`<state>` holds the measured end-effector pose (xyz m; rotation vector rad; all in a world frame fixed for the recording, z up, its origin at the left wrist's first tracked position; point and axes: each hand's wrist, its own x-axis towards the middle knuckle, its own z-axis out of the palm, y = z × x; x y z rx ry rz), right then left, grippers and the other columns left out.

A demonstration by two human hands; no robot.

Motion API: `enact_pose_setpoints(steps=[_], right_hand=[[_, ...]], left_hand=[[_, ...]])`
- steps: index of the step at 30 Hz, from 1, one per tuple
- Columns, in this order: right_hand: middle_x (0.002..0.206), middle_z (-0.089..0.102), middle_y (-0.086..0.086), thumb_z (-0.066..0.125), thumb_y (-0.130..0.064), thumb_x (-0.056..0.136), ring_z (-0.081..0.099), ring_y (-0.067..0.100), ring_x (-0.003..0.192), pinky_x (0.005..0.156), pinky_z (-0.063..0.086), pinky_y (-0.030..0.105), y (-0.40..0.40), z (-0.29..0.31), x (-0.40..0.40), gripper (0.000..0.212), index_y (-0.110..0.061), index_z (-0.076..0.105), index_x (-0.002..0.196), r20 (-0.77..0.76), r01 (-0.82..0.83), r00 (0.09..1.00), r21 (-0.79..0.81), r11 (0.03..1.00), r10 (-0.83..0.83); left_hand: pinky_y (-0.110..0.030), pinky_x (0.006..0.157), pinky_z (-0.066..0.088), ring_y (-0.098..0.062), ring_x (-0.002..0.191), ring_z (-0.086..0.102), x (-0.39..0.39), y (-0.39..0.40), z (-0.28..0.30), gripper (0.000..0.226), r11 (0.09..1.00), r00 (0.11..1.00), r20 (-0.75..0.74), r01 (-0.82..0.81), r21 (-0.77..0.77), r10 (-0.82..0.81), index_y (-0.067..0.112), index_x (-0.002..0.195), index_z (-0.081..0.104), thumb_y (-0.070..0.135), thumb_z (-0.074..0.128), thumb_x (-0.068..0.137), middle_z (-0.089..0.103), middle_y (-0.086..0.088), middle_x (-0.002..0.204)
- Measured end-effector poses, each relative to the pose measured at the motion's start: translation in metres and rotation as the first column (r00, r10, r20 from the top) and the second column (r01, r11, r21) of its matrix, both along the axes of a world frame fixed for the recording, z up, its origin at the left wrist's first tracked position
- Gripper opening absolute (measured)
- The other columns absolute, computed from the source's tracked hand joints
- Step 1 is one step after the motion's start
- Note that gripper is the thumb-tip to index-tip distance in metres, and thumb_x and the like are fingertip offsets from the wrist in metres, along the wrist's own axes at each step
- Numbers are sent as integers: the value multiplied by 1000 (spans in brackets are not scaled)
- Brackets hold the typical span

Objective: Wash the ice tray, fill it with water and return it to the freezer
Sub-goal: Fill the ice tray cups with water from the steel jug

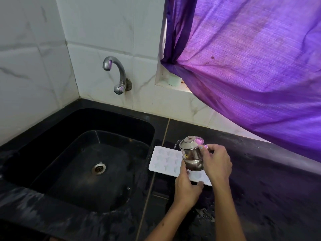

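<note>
A white ice tray point(165, 160) with star-shaped cells lies flat on the black counter, just right of the sink. My right hand point(217, 162) grips a small steel cup point(192, 154) tilted over the tray, and a thin stream of water runs from its rim into a far cell. My left hand point(186, 186) holds the tray's near edge, its thumb by the cup's base. The hands and the cup hide the tray's right part.
A black sink point(52, 136) with a round steel drain point(99, 168) takes up the left. A chrome tap point(115, 73) juts from the white tiled wall. A purple curtain point(251, 66) hangs over the counter's far right. The black counter point(269, 197) looks wet.
</note>
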<state>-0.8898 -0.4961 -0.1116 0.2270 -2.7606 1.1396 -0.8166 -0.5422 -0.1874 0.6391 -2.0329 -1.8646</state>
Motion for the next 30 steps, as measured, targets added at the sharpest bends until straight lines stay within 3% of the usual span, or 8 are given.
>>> enact_pose_setpoints(steps=[2,6,11,15,21,26,30], right_hand=[[106,66,4,57,-45,91,62,29,90,72,40,33,-1,-1,0,25,-21,66,93,-2,-2,1000,5,1000,2],[105,65,3,57,-46,91,62,28,90,72,40,33,-3,-2,0,25,-22,66,92,5,0,1000,13,1000,0],[107,64,4,57,-44,92,61,28,90,72,37,32,-3,0,2,25,-21,66,94,2,4,1000,-12,1000,-4],[110,64,5,57,-42,93,60,28,95,74,35,32,-2,3,3,24,-20,66,98,19,7,1000,-42,999,-6],[114,64,4,58,-39,93,51,17,87,76,32,30,-3,9,5,22,-19,65,97,18,-5,1000,-115,993,7],[115,64,4,58,-40,92,58,23,96,76,33,30,-9,11,8,24,-19,67,100,15,-21,1000,-106,994,22],[113,64,4,59,-41,92,60,27,98,76,36,32,-16,11,10,23,-20,66,97,16,-32,999,-79,996,33]], left_hand=[[-7,86,42,0,117,48,0,-1,0,88,1000,1000,8,-1,2,1,31,148,23,7,69,77,55,13,121],[2,76,38,18,96,45,1,-2,0,86,1000,1000,9,-2,-3,2,29,147,25,7,69,77,50,27,105],[1,80,40,11,101,50,3,-3,2,81,1000,1000,-8,2,-7,-2,34,141,30,5,69,76,52,29,108],[3,79,35,21,96,45,4,-4,3,86,1000,1000,-17,-5,-2,5,31,147,26,6,70,77,49,30,107],[-25,106,38,-7,130,41,5,-6,6,93,999,999,-17,-36,8,36,33,150,18,11,70,76,50,10,137],[-30,107,40,-10,131,42,5,-8,7,93,997,998,-14,-63,33,64,33,149,19,11,70,75,49,8,138],[-25,104,40,-10,130,42,6,-10,7,91,996,997,-8,-79,37,80,31,149,21,8,71,77,49,9,138]])
